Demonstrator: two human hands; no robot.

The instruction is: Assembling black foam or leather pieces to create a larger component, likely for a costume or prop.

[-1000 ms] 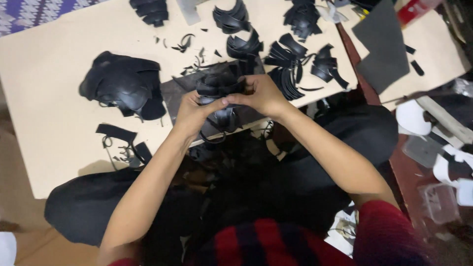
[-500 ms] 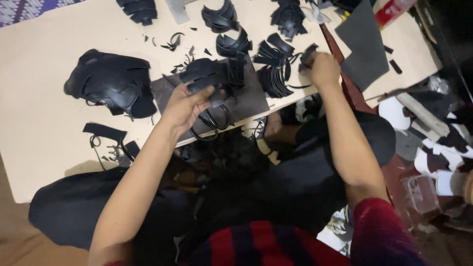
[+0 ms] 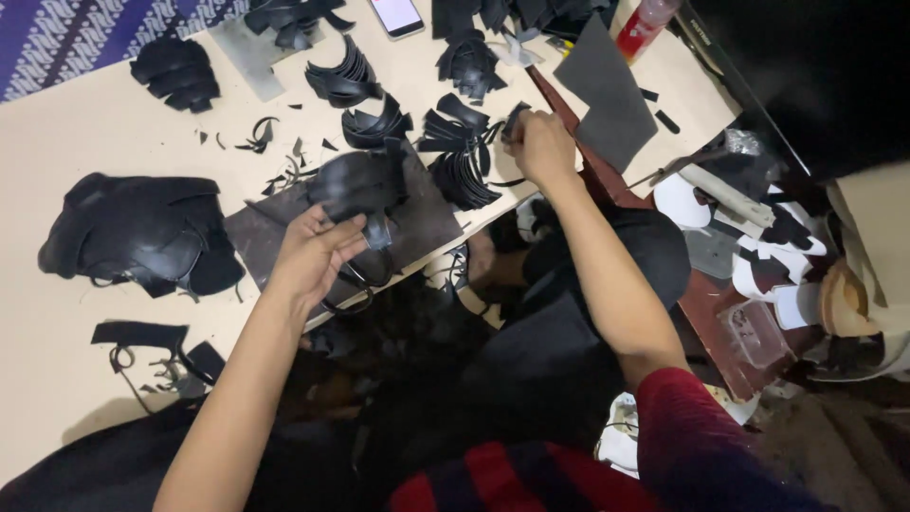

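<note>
Near the frame's centre left, the left hand pinches a curved black leather piece resting on a dark cutting mat on the pale table. Further up, right of centre, the right hand is closed on a small black piece beside fanned black strips. A phone lies at the top edge.

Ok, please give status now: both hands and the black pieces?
Left hand grips black piece over dark mat. Right hand pinches small black piece beside cut stack. Nothing between them.
</note>
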